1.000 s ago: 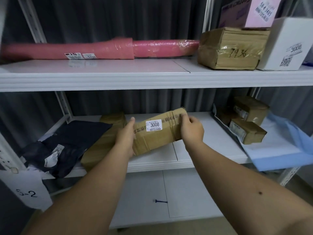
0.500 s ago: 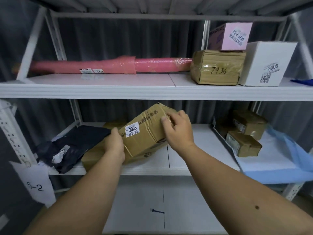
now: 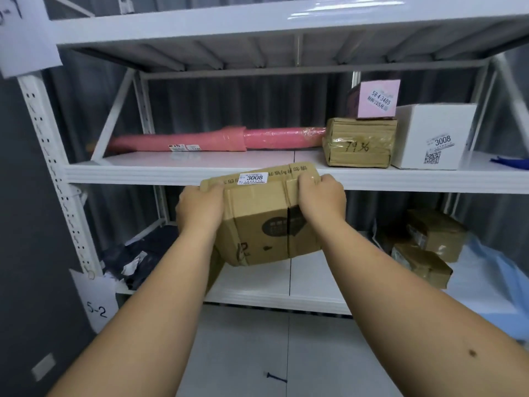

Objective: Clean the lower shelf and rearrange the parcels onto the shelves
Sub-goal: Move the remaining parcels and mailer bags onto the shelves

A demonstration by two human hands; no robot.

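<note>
Box 3008 [image 3: 266, 222] now up at upper shelf [image 3: 200, 174] edge, L hand [image 3: 200, 207] & R hand [image 3: 322, 200] gripping, fingertips hidden.

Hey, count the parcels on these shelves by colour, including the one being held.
Brown: 5, namely held box, 7936 box, two right, one behind left arm
Pink: 2
White: 1
Dark: 1
Total: 9

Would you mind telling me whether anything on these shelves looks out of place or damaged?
Yes: the black poly bag at the left end of the lower shelf lies crumpled and hangs over the edge. The taped brown parcel marked 7936 looks dented and bulging.
</note>
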